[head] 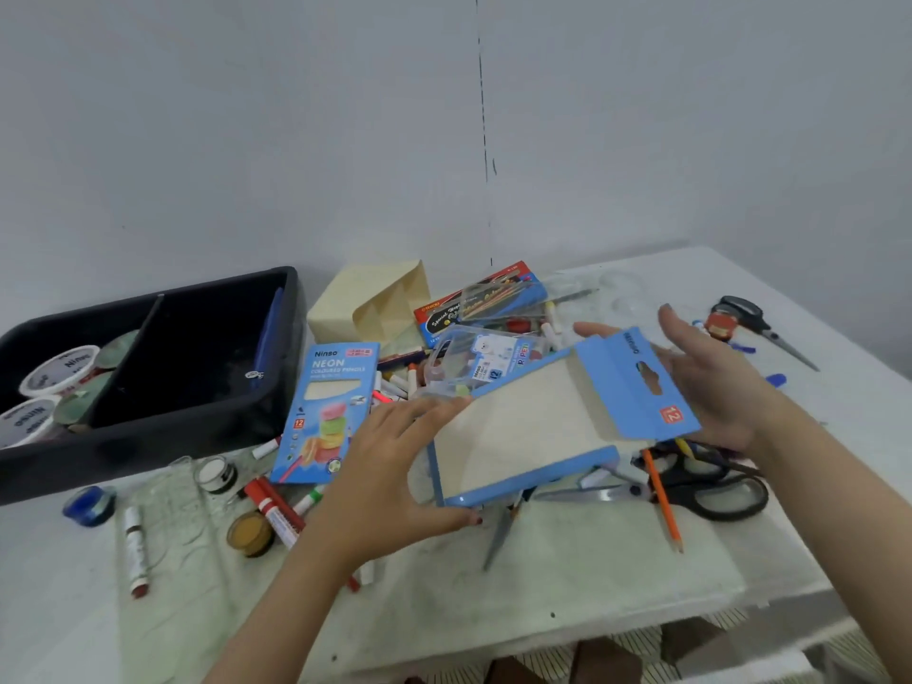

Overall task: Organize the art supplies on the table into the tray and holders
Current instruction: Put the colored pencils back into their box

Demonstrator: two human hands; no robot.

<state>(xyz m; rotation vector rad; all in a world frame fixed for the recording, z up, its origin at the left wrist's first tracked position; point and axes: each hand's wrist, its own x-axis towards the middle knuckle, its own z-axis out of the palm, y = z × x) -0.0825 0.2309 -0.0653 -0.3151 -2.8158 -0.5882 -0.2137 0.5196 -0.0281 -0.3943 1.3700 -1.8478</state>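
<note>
- Left hand [395,466] grips the lower-left end of the blue pencil box [533,427]: fingers over the top edge, thumb curled under the near corner.
- Right hand [710,382] is mostly open, with fairly straight fingers behind the box's folded-out flap and the thumb raised. It props that end rather than clamping it.
- Pencil box is held between both hands, tilted, clear of the surface [59,609] and above the clutter at centre.
- Directly behind the box: clear plastic case [474,357] among loose markers. Crayon box [478,298] lies further back.
- Under the box's right end: black-handled scissors [715,486] and an orange pencil [661,501], both flat on the surface.
- Neon pencil pack [325,412] lies flat just left of the left hand, between it and the black tray [148,446].
- Tray sits at far left and is divided. White tubs [59,370] are in its left compartment.
- Cream holder [370,308] lies on its side behind the neon pack, near the tray's right wall.
- Near left of the left forearm: red marker [274,510], brown pot [249,535], small jar [214,473], blue pot [91,506].
- Second scissors [760,323] lie at far right, well apart from the box.
</note>
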